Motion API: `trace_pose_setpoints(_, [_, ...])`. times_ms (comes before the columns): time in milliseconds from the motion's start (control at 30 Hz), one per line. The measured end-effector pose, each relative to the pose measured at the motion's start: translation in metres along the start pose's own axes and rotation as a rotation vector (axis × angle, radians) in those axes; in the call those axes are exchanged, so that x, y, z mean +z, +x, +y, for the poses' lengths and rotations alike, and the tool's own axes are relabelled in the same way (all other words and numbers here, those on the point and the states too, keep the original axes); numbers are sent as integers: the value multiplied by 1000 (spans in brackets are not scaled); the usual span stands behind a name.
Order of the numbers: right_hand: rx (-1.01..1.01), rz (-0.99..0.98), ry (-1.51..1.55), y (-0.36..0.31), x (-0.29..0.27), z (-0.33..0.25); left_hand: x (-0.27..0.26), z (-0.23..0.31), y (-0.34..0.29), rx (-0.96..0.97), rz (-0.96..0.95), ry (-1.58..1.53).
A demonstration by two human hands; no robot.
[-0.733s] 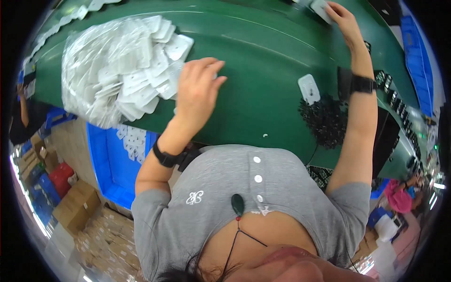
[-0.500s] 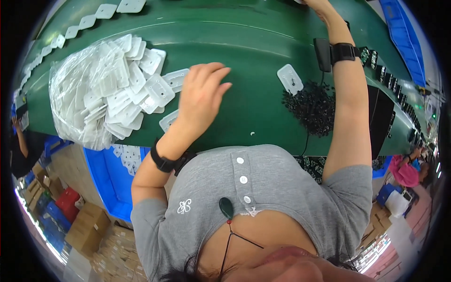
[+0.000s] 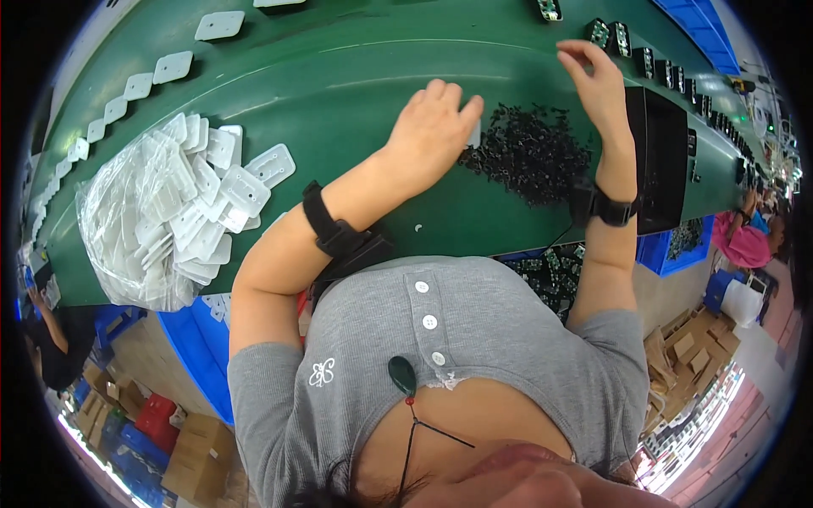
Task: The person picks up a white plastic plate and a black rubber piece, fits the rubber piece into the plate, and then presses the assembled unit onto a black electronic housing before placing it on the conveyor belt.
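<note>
My left hand [image 3: 436, 127] is over a pale plate [image 3: 475, 135], mostly hidden beneath it. Its fingers are slightly bent and apart, and no firm grip shows. Beside that plate spreads a heap of small black parts [image 3: 533, 152]. Above the heap's right side is my right hand [image 3: 595, 89]; its thumb and fingers are loosely apart with nothing visible between them. Nearest to it stand black casings with green circuit boards [image 3: 621, 38]. Rounded white plastic plates [image 3: 246, 190] spill from a clear bag [image 3: 106, 241] at the left.
White plates [image 3: 174, 66] run in a line along the far left. Several casings [image 3: 677, 79] curve down the right, past a black box [image 3: 660, 161]. Blue bins [image 3: 190, 339] sit below the green table [image 3: 339, 135]. Other people [image 3: 737, 237] are at the far sides.
My left hand has moved right, from the white plates to the plate by the black heap. My right hand has drawn back from the far edge. The whole view has shifted.
</note>
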State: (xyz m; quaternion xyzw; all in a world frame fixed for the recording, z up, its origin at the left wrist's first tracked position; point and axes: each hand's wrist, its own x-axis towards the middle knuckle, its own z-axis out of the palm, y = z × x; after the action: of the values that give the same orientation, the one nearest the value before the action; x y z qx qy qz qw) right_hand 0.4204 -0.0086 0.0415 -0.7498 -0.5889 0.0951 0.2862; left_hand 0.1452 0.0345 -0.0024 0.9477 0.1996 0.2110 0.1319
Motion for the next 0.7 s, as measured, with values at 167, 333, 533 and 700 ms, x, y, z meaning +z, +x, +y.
trace_pose_setpoints(167, [139, 12, -81, -55, 2, 24, -14, -2, -9, -59, -64, -66])
trace_pose_setpoints(333, [40, 40, -156, -70, 11, 23, -25, 8, -12, -52, 76, -43])
trace_pose_setpoints(533, [-197, 78, -404, -71, 19, 11, -24, 3, -40, 16, 149, -7])
trace_pose_setpoints(700, [-251, 197, -353, -67, 21, -5, -26, -3, -61, -195, 256, -221])
